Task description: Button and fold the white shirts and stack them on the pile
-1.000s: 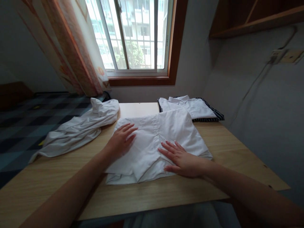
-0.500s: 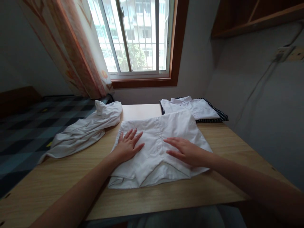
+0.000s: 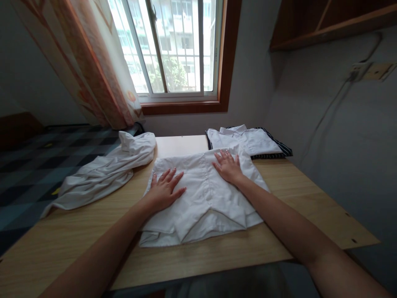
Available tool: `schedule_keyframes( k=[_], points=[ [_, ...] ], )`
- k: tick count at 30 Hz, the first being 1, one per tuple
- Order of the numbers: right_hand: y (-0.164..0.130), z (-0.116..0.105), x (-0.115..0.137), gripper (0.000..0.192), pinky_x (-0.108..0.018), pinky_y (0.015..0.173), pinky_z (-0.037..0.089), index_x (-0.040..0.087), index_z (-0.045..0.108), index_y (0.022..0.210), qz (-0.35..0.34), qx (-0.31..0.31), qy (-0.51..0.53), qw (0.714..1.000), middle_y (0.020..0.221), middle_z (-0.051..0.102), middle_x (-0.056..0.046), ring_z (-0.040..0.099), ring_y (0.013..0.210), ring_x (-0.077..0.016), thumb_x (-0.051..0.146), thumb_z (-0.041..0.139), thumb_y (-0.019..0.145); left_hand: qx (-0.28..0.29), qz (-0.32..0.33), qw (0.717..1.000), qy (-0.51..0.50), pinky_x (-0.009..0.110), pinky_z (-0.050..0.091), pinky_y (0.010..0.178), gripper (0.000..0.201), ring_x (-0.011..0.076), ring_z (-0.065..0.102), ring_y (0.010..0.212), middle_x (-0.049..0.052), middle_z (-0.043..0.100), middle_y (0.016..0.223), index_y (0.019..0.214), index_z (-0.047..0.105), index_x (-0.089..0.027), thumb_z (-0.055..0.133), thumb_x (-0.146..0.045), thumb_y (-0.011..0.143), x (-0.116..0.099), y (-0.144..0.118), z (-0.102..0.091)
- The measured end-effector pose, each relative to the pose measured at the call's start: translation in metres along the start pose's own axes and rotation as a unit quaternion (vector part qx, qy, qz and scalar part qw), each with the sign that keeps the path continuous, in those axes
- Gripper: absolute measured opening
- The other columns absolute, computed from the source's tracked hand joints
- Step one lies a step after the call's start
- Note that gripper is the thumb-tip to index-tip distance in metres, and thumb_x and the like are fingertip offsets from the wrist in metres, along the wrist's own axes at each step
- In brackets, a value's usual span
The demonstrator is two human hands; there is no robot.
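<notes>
A white button-front shirt (image 3: 198,194) lies folded over on the wooden table in front of me, its curved hem toward me. My left hand (image 3: 164,188) rests flat on the shirt's left part, fingers spread. On the upper right part, near the far fold, lies my right hand (image 3: 228,165), palm down with its fingers apart. A line of buttons runs between the two hands. Neither hand grips the cloth.
Behind the shirt at the right, a folded white collared shirt (image 3: 248,138) sits on dark striped cloth (image 3: 273,156). A crumpled white garment (image 3: 102,174) spreads over the left edge of the table (image 3: 310,198), beside a checked bed (image 3: 27,178). A window (image 3: 176,54) stands ahead.
My right hand has slid away from me, from the shirt's middle right to its upper right. The left hand stays in place. The view has shifted slightly.
</notes>
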State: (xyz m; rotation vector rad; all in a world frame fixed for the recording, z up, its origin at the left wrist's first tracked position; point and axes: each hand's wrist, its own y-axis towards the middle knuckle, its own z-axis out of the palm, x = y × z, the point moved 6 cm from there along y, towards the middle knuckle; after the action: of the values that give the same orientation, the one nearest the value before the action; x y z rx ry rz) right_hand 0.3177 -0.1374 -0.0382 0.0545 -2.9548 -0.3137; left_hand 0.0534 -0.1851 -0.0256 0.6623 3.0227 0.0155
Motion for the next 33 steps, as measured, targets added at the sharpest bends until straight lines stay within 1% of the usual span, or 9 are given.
schedule_keyframes(
  k=[7, 10, 12, 14, 16, 18, 23, 29, 33],
  points=[
    [0.008, 0.0, -0.033, 0.063, -0.051, 0.119, 0.0, 0.021, 0.028, 0.154, 0.029, 0.012, -0.052, 0.998, 0.161, 0.022, -0.009, 0.016, 0.149, -0.0224, 0.053, 0.019, 0.1, 0.001, 0.002, 1.0, -0.029, 0.059, 0.025, 0.112, 0.07, 0.0364, 0.03, 0.142, 0.011, 0.035, 0.156, 0.145, 0.044, -0.028, 0.04, -0.067, 0.087, 0.002, 0.003, -0.01],
    [0.008, 0.003, -0.033, 0.062, -0.052, 0.118, 0.001, 0.021, 0.028, 0.154, 0.027, 0.012, -0.051, 0.998, 0.161, 0.022, -0.008, 0.016, 0.149, -0.0227, 0.051, 0.019, 0.1, -0.076, -0.027, 0.997, 0.002, 0.053, 0.036, 0.104, 0.054, 0.0338, 0.05, 0.126, 0.013, 0.059, 0.134, 0.133, 0.057, -0.021, 0.038, -0.052, 0.094, -0.009, 0.022, -0.031],
    [0.008, 0.004, -0.031, 0.062, -0.052, 0.118, 0.0, 0.02, 0.028, 0.153, 0.024, 0.007, -0.05, 0.998, 0.16, 0.023, -0.008, 0.016, 0.149, -0.0228, 0.051, 0.018, 0.1, -0.143, 0.01, 0.989, 0.018, 0.05, 0.036, 0.102, 0.045, 0.0312, 0.055, 0.116, 0.013, 0.067, 0.12, 0.122, 0.064, -0.018, 0.034, -0.041, 0.096, -0.026, 0.04, -0.046],
    [0.007, 0.004, -0.031, 0.062, -0.051, 0.119, 0.0, 0.02, 0.029, 0.153, 0.022, 0.0, -0.048, 0.999, 0.16, 0.024, -0.009, 0.017, 0.149, -0.0229, 0.051, 0.018, 0.1, -0.186, 0.08, 0.979, 0.021, 0.047, 0.032, 0.108, 0.043, 0.0287, 0.052, 0.12, 0.012, 0.066, 0.123, 0.12, 0.065, -0.017, 0.032, -0.032, 0.097, -0.043, 0.057, -0.051],
    [0.007, 0.004, -0.03, 0.063, -0.051, 0.119, 0.001, 0.019, 0.029, 0.153, 0.02, -0.004, -0.045, 0.999, 0.16, 0.025, -0.01, 0.018, 0.148, -0.023, 0.051, 0.019, 0.1, -0.204, 0.115, 0.972, 0.011, 0.044, 0.024, 0.114, 0.044, 0.0262, 0.044, 0.131, 0.011, 0.056, 0.138, 0.129, 0.059, -0.017, 0.031, -0.027, 0.097, -0.052, 0.072, -0.044],
    [0.008, 0.004, -0.03, 0.063, -0.051, 0.119, 0.002, 0.02, 0.029, 0.153, 0.022, -0.001, -0.044, 0.999, 0.16, 0.024, -0.01, 0.018, 0.148, -0.023, 0.052, 0.02, 0.1, -0.187, 0.094, 0.978, -0.005, 0.045, 0.018, 0.118, 0.048, 0.0252, 0.035, 0.14, 0.01, 0.045, 0.15, 0.14, 0.05, -0.017, 0.03, -0.029, 0.097, -0.051, 0.083, -0.029],
    [0.008, 0.006, -0.031, 0.063, -0.052, 0.119, 0.003, 0.02, 0.028, 0.154, 0.02, 0.0, -0.047, 0.999, 0.16, 0.024, -0.009, 0.018, 0.148, -0.0236, 0.052, 0.02, 0.1, -0.053, 0.019, 0.998, -0.039, 0.065, 0.012, 0.115, 0.052, 0.0294, 0.029, 0.145, 0.007, 0.035, 0.156, 0.146, 0.041, -0.027, 0.025, -0.041, 0.099, -0.038, 0.095, 0.009],
    [0.011, -0.007, -0.027, 0.058, -0.054, 0.117, 0.01, 0.015, 0.043, 0.145, 0.029, -0.02, -0.026, 0.999, 0.155, 0.036, -0.013, 0.027, 0.145, -0.0271, 0.047, 0.031, 0.099, -0.026, 0.009, 0.999, -0.044, 0.075, 0.004, 0.108, 0.059, 0.0346, 0.019, 0.147, 0.008, 0.025, 0.16, 0.149, 0.036, -0.031, 0.023, -0.055, 0.097, -0.038, 0.094, 0.006],
    [0.017, -0.022, -0.001, 0.055, -0.057, 0.115, 0.015, 0.014, 0.043, 0.145, 0.012, -0.05, -0.018, 0.999, 0.154, 0.036, -0.016, 0.026, 0.144, -0.03, 0.043, 0.033, 0.099, -0.011, -0.001, 1.0, -0.028, 0.076, 0.005, 0.107, 0.06, 0.035, 0.017, 0.148, 0.008, 0.022, 0.161, 0.15, 0.033, -0.033, 0.02, -0.056, 0.096, -0.038, 0.095, 0.008]
  ],
)
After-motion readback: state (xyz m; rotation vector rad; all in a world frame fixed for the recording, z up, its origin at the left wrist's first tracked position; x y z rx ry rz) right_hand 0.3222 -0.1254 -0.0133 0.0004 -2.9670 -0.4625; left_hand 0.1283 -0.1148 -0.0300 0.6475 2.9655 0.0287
